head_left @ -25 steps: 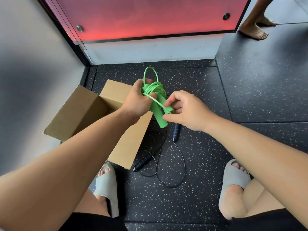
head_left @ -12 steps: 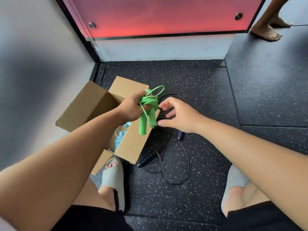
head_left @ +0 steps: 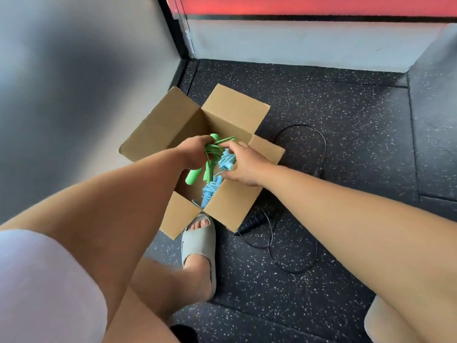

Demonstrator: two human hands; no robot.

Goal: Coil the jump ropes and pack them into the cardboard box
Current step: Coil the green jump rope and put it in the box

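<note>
Open cardboard box (head_left: 233,111) on the speckled black floor (head_left: 358,189), all four flaps up. Inside, at the bottom, a coiled light blue jump rope (head_left: 209,193). Above it, within the opening, a coiled green jump rope (head_left: 210,154), clenched round its wound middle by the left hand (head_left: 191,152); both green handles hanging below the fist toward the blue coil, one loop poking out past the knuckles. Right hand (head_left: 246,165) reaching in over the right flap, fingertips against green loops and blue cord; pinching or merely touching, impossible to tell. Right of the box, uncoiled on the floor, a black jump rope (head_left: 322,147), its dark ribbed handle (head_left: 251,222) near the box's corner. Grey slide sandal (head_left: 197,246) just beside the nearest flap.
</note>
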